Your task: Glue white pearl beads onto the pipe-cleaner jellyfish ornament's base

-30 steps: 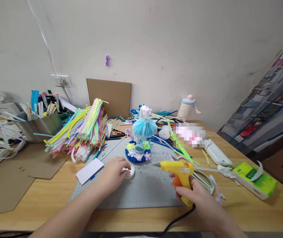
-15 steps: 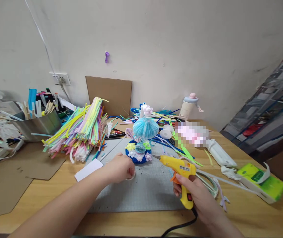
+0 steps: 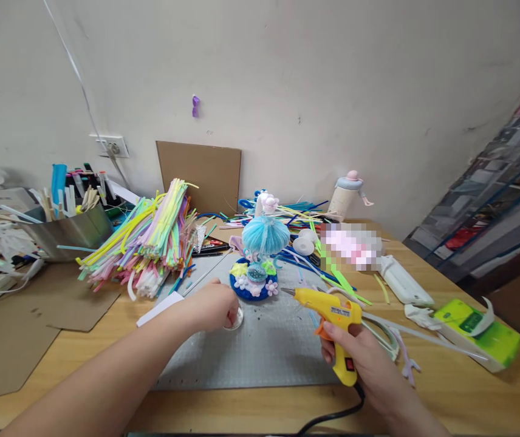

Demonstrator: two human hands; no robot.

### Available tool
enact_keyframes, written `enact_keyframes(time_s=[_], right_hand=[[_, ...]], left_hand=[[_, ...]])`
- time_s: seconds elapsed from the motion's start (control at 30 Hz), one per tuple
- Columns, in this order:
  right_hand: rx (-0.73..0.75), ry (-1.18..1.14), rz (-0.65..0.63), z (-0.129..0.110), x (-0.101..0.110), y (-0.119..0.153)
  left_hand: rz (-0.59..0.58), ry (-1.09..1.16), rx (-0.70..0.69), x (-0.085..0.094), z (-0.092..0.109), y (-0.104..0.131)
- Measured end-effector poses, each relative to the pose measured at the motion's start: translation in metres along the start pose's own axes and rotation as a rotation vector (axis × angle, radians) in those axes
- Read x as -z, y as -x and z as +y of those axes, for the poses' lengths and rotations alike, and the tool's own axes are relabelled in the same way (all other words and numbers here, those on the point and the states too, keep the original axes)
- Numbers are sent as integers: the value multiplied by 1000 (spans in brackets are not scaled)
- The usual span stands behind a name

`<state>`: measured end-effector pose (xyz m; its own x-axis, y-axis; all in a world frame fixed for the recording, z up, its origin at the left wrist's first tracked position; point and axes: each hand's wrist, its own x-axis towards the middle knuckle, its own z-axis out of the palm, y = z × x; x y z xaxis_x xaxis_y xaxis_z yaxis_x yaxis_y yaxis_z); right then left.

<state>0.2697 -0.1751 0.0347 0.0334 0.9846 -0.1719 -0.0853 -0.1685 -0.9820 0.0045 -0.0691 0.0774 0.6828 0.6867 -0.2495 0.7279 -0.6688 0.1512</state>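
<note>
A yellow hot glue gun [image 3: 333,306] is gripped in my right hand [image 3: 355,352], its nozzle pointing left and fingers at the orange trigger. My left hand [image 3: 217,306] is closed with fingertips down at a small round whitish dish [image 3: 236,320] on the grey cutting mat [image 3: 242,364]. Whether something sits between those fingertips is hidden. Just behind stands a pipe-cleaner craft with a fluffy light-blue dome [image 3: 266,235] above a dark-blue round base [image 3: 253,295], decorated with small flowers and a yellow star.
Bundled pastel pipe cleaners [image 3: 150,237] lie left, beside a metal container [image 3: 71,233] of sticks. A white card [image 3: 160,308] is partly under my left arm. Rightward are a white spool [image 3: 304,243], a bottle [image 3: 344,197] and a green tissue pack [image 3: 478,334]. The gun's black cord [image 3: 333,416] runs toward the front edge.
My left hand has shifted slightly left and down, and more of the round dish shows. The glue gun stays nearly in place.
</note>
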Motion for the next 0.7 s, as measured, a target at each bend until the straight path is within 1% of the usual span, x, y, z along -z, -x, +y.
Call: enact_keyframes(time_s=[0.2,0.43,0.53,0.7], right_hand=[[11,64,29,-3,2,0],[1,92,41,5,0,2],[-5,108,55,5,0,3],[-13,106,44,4,-3,4]], left_hand=[[-16,-54,12,3,8,-3],[-69,-27,-21,8,9,-5],[-38,28,2,8,10,-3],[80,214,105,6,3,5]])
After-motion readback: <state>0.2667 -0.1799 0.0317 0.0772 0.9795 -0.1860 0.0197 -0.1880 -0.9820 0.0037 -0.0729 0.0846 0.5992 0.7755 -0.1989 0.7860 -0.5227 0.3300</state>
